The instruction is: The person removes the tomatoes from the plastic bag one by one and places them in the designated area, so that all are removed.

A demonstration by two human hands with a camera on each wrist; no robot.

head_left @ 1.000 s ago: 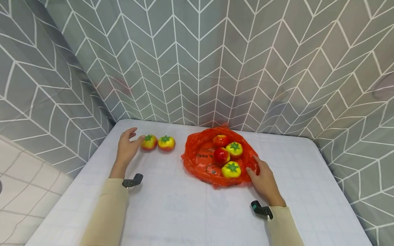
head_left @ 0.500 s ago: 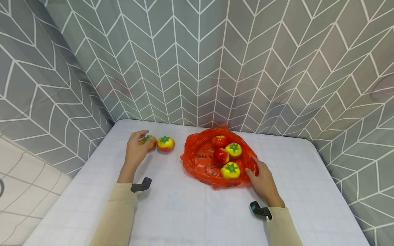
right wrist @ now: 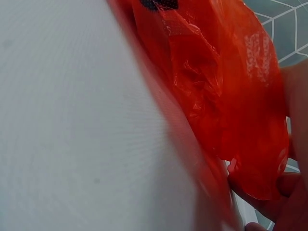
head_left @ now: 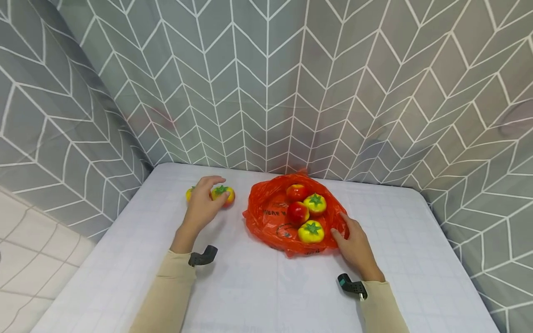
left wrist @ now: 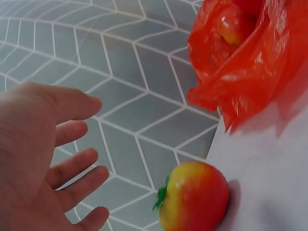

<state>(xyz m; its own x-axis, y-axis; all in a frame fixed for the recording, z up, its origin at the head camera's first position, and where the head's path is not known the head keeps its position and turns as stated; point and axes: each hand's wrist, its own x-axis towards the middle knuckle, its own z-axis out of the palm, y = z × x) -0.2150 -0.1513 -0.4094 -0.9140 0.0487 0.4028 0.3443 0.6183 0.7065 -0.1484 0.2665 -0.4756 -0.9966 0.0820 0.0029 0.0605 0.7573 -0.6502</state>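
My left hand [head_left: 201, 203] hovers with relaxed, spread fingers above two yellow-red tomatoes at the back left. One tomato [head_left: 230, 190] is partly under the thumb; the other tomato [head_left: 189, 193] is mostly hidden behind the hand. In the left wrist view a gap separates the fingers from the nearer tomato [left wrist: 195, 197] with its green top. A red plastic bag [head_left: 260, 199] lies spread open at the centre, and my right hand [head_left: 357, 243] pinches its right edge. Inside are two green-topped tomatoes [head_left: 311, 232] and two glossy red fruits [head_left: 298, 212].
White cloth covers the table [head_left: 250, 286]. A grey patterned curtain [head_left: 266, 92] stands along the back and both sides. Each wrist carries a small black camera [head_left: 203, 255]. Pale floor tiles [head_left: 33, 259] show at the left.
My left hand has moved right, from beside the left tomato, across it, to the tomato nearer the bag. The right hand and the bag have stayed in place.
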